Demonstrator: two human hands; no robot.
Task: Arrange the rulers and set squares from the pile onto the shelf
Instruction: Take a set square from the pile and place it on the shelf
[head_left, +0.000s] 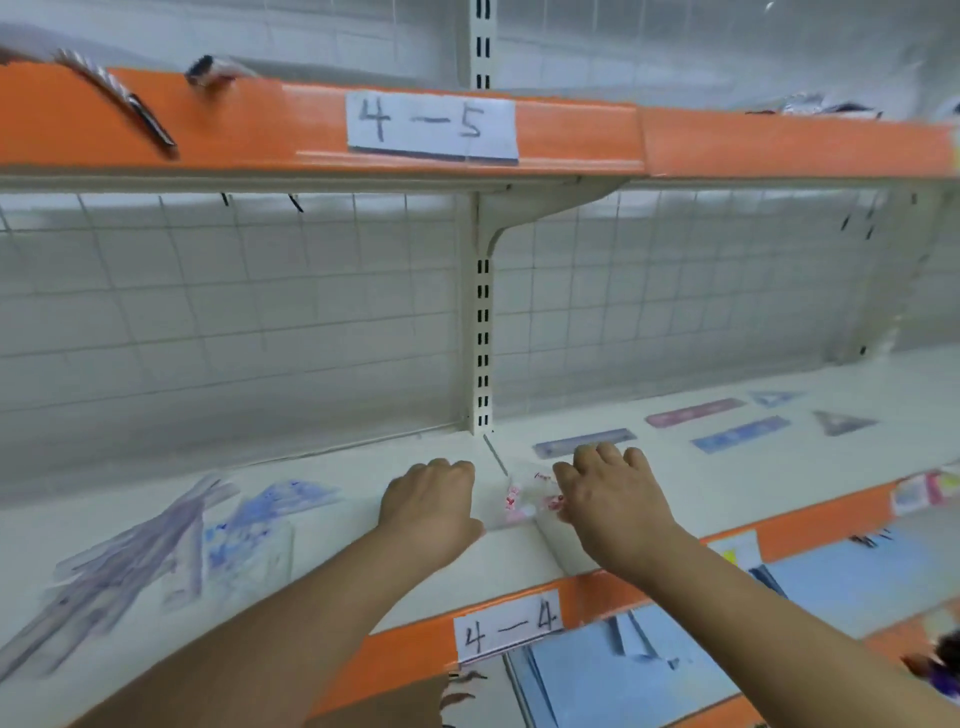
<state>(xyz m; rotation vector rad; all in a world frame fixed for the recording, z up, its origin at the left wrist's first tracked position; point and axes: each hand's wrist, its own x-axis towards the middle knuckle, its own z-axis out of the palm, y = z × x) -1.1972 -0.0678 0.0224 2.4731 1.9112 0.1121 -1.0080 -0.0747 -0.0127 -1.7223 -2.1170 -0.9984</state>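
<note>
Hands first, nearest the front edge of the shelf (779, 467): both reach in over that edge, just above the paper tag marked 4-4 (506, 626). The left hand (431, 501) is curled, knuckles up, fingers tucked under; the right hand (608, 499) lies palm down with fingers loosely spread. Between them, touching or nearly touching both, sits a clear packet with red print (527, 501), right where the two shelf boards meet. It seems to be a set square or ruler in its wrapper, though blur keeps me from saying which, and I cannot tell whether either hand actually grips it or only steadies it.

Left of the hands, toward the shelf's left end, the pile (156, 551) is still sizeable: purple and blue rulers and set squares lying crossed over one another, well apart from the left hand.

Farther in, on the right board, the sorted items lie flat and separate. A purple ruler (584, 441) sits just beyond the right fingertips; past it a blue ruler (740, 434) and a pink ruler (693, 413); nearest the back right, a grey set square (844, 422) and a blue set square (776, 397).

By my reading, five pieces are laid out, one is being placed, and most of the pile remains, so the job is under halfway.
</note>
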